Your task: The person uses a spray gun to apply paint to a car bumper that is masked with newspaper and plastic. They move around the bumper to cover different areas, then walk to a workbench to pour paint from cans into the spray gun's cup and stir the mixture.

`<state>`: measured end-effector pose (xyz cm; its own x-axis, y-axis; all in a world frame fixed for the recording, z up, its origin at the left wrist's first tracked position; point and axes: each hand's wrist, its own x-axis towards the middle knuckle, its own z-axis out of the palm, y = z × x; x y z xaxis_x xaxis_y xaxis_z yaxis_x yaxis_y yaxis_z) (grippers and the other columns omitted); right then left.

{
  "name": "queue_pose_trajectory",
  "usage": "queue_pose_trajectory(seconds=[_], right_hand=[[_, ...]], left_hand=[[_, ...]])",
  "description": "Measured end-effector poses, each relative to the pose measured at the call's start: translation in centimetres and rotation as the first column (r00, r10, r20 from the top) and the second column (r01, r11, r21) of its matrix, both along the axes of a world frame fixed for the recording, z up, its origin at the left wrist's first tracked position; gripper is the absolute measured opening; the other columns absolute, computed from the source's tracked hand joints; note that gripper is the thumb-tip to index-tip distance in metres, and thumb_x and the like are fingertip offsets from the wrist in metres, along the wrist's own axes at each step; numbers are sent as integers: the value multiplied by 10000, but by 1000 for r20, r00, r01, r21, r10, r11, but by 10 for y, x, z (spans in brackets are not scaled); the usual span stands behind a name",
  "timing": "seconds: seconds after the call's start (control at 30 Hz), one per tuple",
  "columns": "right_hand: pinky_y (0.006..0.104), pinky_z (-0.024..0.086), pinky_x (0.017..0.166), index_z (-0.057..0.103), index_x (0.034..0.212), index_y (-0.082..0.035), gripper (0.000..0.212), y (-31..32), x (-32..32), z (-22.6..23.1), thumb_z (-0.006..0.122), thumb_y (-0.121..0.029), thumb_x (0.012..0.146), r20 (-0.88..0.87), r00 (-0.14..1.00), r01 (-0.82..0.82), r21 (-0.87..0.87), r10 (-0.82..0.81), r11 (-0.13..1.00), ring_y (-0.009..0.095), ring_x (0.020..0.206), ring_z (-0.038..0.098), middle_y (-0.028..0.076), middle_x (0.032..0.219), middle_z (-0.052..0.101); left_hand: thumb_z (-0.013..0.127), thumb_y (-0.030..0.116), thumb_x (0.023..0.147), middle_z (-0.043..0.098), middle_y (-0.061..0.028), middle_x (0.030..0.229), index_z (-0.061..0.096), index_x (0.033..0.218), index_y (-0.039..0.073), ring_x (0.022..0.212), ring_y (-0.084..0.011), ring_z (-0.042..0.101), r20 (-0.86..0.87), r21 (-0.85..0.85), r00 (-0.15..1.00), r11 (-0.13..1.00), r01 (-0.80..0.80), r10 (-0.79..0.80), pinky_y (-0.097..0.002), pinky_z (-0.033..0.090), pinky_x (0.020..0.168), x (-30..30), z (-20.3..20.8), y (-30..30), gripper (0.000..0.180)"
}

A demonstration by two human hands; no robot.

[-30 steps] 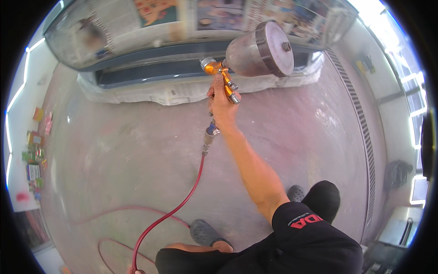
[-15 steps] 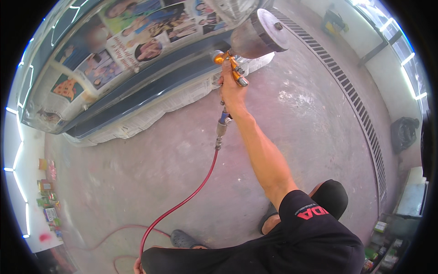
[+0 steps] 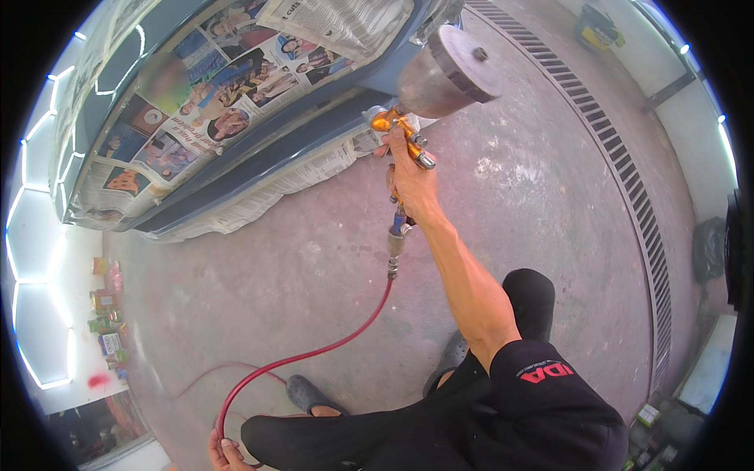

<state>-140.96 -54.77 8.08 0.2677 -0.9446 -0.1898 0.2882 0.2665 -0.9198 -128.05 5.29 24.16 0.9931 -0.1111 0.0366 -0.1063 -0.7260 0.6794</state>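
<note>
My right hand point(image 3: 413, 174) is wrapped around the grip of a spray gun point(image 3: 390, 120) with a gold body and a large grey paint cup point(image 3: 444, 74) on top. Its nozzle points left, close to the blue-grey lower panel point(image 3: 314, 125) of a vehicle. From the base of the grip a red air hose point(image 3: 334, 345) curves down to my left hand point(image 3: 226, 453). There, at the lower left by my knee, my left fingers are closed around the hose. Newspaper masking point(image 3: 228, 118) covers the panel above, and more paper hangs along its lower edge.
The hose trails over the concrete floor point(image 3: 314, 267) near my shoes. A slotted floor drain point(image 3: 620, 165) runs along the right. Small boxes and cans point(image 3: 107, 322) line the left wall. A black bag point(image 3: 709, 250) and a yellow-and-black container point(image 3: 597, 31) stand by the right wall.
My view has shifted, so more of the masked panel shows. The spray gun sits slightly lower in the picture. My left hand on the hose has come further into view.
</note>
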Motion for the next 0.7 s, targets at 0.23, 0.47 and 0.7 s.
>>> queue_pose_trajectory(seconds=[0.23,0.47,0.7], right_hand=[[285,365,463,767,1186,-49,549,-51,-21,20,685,-581,1079,-140,989,30,-180,-56,983,72,526,495,8,779,635],[286,469,656,783,1355,-60,621,-106,-63,81,724,-598,1051,-254,941,128,-339,-222,932,74,726,570,-24,791,612],[317,426,541,759,1098,-27,663,-111,-85,65,669,-681,1046,-205,921,256,-325,-332,911,77,587,525,34,857,689]], left_hand=[[699,136,1062,794,-119,1086,745,1321,-28,936,-182,731,112,66,980,985,157,-163,-329,588,859,-44,19,-52,310],[658,98,1078,744,-90,1076,680,1363,-61,919,-140,651,56,-41,966,967,253,-251,-286,528,841,-56,-4,-67,327],[619,65,1094,714,-61,1054,664,1386,-77,887,-101,590,111,-65,965,967,247,-239,-254,491,819,-60,-8,-78,328]])
